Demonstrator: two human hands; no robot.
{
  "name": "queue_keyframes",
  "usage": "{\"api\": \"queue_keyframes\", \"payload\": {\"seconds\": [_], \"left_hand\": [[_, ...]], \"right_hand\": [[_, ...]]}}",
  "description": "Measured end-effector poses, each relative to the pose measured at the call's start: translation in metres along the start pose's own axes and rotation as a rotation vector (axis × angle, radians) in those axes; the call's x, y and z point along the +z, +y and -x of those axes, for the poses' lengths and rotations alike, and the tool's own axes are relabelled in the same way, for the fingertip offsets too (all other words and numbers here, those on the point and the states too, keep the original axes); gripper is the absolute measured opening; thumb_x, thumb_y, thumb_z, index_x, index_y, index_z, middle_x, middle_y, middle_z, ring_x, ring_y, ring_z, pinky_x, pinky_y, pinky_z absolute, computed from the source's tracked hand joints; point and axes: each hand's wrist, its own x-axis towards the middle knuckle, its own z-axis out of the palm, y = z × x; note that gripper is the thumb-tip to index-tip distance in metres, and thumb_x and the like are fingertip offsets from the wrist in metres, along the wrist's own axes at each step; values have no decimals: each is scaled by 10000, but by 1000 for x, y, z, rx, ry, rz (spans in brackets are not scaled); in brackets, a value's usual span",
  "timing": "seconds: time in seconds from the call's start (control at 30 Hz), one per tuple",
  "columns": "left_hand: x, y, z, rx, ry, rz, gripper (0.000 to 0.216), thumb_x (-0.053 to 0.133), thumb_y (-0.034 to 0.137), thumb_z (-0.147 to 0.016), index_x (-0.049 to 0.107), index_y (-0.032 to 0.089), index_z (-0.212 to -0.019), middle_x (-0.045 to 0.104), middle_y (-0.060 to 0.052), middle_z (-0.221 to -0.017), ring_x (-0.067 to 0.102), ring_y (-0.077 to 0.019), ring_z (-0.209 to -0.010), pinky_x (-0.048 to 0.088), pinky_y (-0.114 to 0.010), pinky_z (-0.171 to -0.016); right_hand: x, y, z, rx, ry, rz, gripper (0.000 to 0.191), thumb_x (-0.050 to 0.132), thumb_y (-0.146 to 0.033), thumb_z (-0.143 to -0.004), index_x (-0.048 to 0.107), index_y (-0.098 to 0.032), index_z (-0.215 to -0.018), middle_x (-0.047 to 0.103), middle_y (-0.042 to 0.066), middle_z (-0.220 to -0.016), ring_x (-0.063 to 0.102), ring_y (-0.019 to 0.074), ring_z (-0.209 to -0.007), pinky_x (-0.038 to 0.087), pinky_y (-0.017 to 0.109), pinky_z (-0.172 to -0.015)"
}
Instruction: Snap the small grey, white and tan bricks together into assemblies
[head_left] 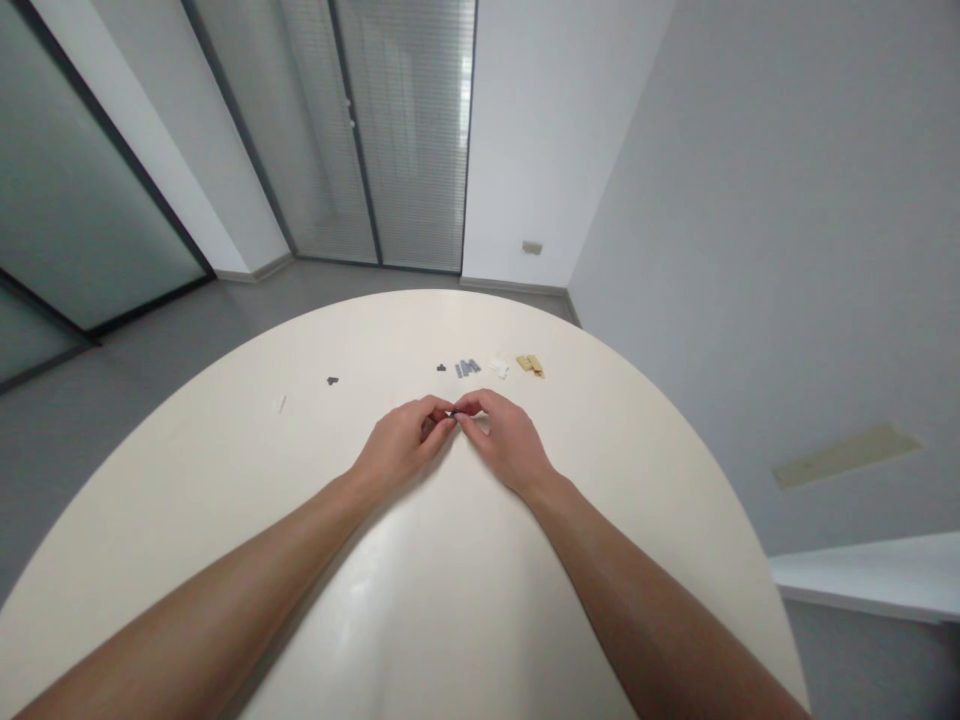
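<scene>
Dark plastic, by the look of it, and tiny: a small dark piece (452, 413) is pinched right where the two hands meet, over the middle of the table (420, 600). Whether it rests on the surface or hangs just above it, I can't tell.

The left hand (401, 445) has thumb and forefinger closed on its end of the piece. The right hand (506, 440) mirrors it, thumb and forefinger clamped on the other end, remaining fingers curled under. Both grips are tight on that one piece, the fingertips nearly touching. So little shows between them that I can't say whether it's one part or two pressed together.

My read: this is fine two-handed work on the piece, fitting or prising, and right in the middle of it. The next move calls for steady fingertip pressure and low, braced wrists, since something this small could slip free and skitter across the smooth top.

Just beyond the hands lies a loose row of bits. There's a dark bit (441, 368), then grey pieces (467, 368), then white pieces (499, 368), and tan pieces (530, 364) at the right end. Well off to the left sits a lone dark bit (332, 381), with a pale sliver (280, 403) nearer the edge.

Past the table's round rim are grey floor, glass doors with blinds (405, 130) and a bare wall.
</scene>
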Motion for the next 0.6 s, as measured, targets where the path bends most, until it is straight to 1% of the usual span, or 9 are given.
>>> {"api": "queue_keyframes", "payload": {"seconds": [0.27, 0.6], "left_hand": [[0, -1, -1, 20, -2, -4, 227, 522, 327, -968, 687, 221, -1081, 743, -38, -922, 651, -182, -804, 449, -306, -703], [1, -1, 0, 12, 1, -14, 246, 513, 338, -972, 688, 222, -1099, 748, -42, -947, 650, -183, -794, 445, -299, -681]], "right_hand": [[0, 0, 0, 3, 8, -2, 103, 610, -205, -927, 657, -241, -1010, 734, 15, -1015, 668, 187, -972, 492, 340, -873], [1, 0, 0, -7, 16, -7, 111, 602, -203, -926, 650, -240, -1018, 728, 22, -1023, 668, 185, -971, 495, 340, -875]]}}
